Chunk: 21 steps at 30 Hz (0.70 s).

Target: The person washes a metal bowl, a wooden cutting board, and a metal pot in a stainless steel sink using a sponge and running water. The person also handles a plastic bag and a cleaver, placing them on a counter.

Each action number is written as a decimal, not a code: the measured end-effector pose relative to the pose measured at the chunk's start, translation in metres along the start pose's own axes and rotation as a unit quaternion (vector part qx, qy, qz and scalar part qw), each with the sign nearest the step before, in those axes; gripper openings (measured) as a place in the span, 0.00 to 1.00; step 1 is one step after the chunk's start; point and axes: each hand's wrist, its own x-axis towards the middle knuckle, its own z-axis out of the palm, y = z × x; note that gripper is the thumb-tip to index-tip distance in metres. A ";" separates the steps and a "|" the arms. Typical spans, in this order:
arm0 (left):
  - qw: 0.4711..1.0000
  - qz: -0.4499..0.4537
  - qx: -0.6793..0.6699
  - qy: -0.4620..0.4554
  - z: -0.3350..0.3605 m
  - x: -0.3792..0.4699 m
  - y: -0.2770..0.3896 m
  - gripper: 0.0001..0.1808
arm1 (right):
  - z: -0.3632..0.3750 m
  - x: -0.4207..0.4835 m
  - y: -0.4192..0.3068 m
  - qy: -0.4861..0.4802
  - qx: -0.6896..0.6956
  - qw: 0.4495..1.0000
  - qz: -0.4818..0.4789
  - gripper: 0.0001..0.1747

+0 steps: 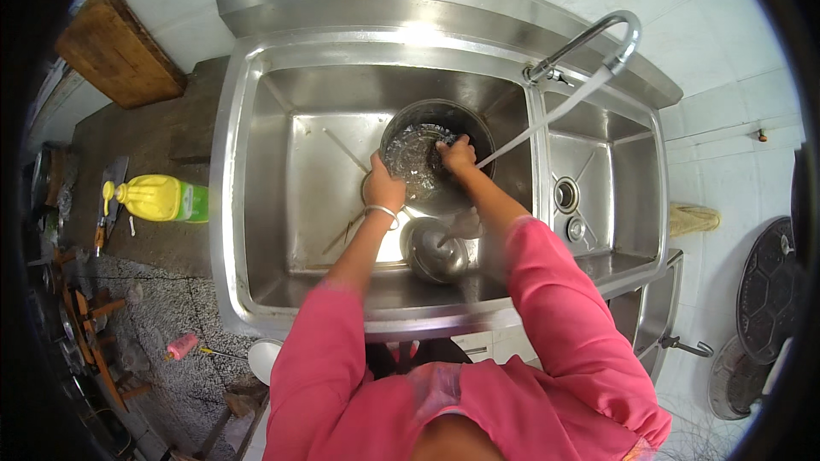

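Observation:
A dark, round metal pot (471,116) is tilted inside the large basin of a stainless steel sink (320,141), with some water in it. My left hand (385,187), a bangle on its wrist, grips the pot's left rim. My right hand (458,155) reaches inside with curled fingers beside a dark patch. Whether it holds a scrubber there is hard to tell. From the gooseneck faucet (624,32) a water stream (544,118) runs down to the pot's right side, behind my right wrist. Nearer me in the basin lies a rounded metal vessel or lid (439,253), partly covered by reflections.
A smaller basin (602,160) with a drain (566,194) adjoins on the right. On the left counter (173,243) lie a yellow-and-green pump bottle (157,197) and a cleaver (110,205). A wooden cutting board (118,51) leans on the wall behind.

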 end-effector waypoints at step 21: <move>0.995 0.004 0.083 -0.053 -0.009 0.007 0.026 0.40 | 0.021 0.019 -0.010 -0.008 -0.274 0.905 -0.326 0.18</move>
